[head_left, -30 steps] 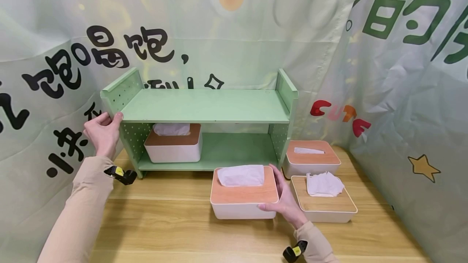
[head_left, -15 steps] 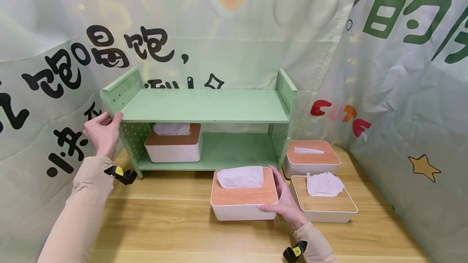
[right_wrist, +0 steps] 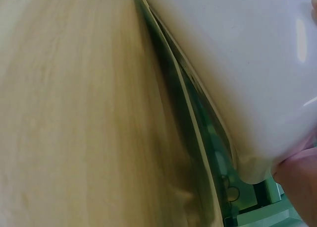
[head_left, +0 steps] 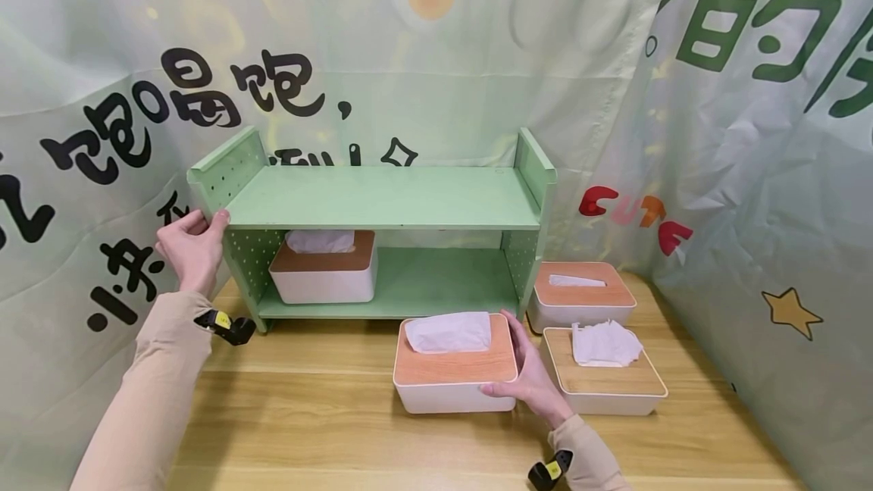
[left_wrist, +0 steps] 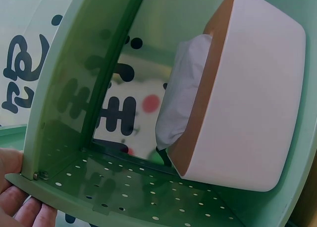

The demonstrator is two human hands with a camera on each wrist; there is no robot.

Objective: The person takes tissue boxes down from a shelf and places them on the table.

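My left hand grips the left side panel of the green two-tier shelf at its front edge. In the left wrist view its fingers wrap around that perforated panel. My right hand holds the right end of a white tissue box with a wooden lid, thumb on the front wall and fingers behind. A tissue sticks out of its top. The right wrist view shows a narrow dark gap between the box's lower edge and the wooden table. Another tissue box sits on the lower tier, at the left.
Right of the held box stands a tissue box with a light wood lid. Behind it, beside the shelf's right panel, is another tissue box. A printed cloth hangs behind the shelf and along both sides.
The held tissue box has shifted very slightly toward me, its front edge a little lower in view. My left hand and the shelf have stayed put.
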